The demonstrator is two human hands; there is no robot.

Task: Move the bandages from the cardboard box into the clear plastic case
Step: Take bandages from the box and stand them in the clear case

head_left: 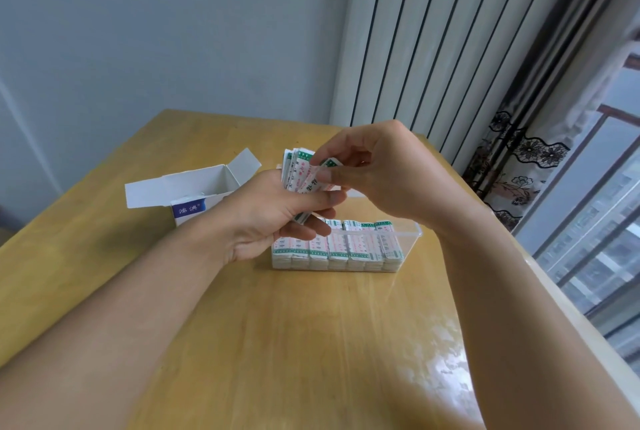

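**Bandage transfer: sorting a handful above the case**

Forearms fill the near foreground, both reaching over the wooden table (311, 343) toward the work area. My left hand (273, 215) is curled around a fanned stack of bandages (294, 170), gripping it from below so the strips stand up and their printed ends face me. My right hand (377, 173) pinches one or a few strips at the front of that fan between thumb and fingertips; I judge this is done to peel off a small portion that fits one row

Directly below the hands sits the clear plastic case (412, 227), long side toward me. Packed bandages (346, 249) already stand in it in neat side-by-side stacks, reaching most of its visible length. Holding the handful just above the case keeps the drop short

At left, well apart from the case, the cardboard box (201, 190) stands with its flaps open; its visible interior shows no bandages, though its bottom is hidden

Next step, in my judgement: lower the pinched portion into the remaining gap
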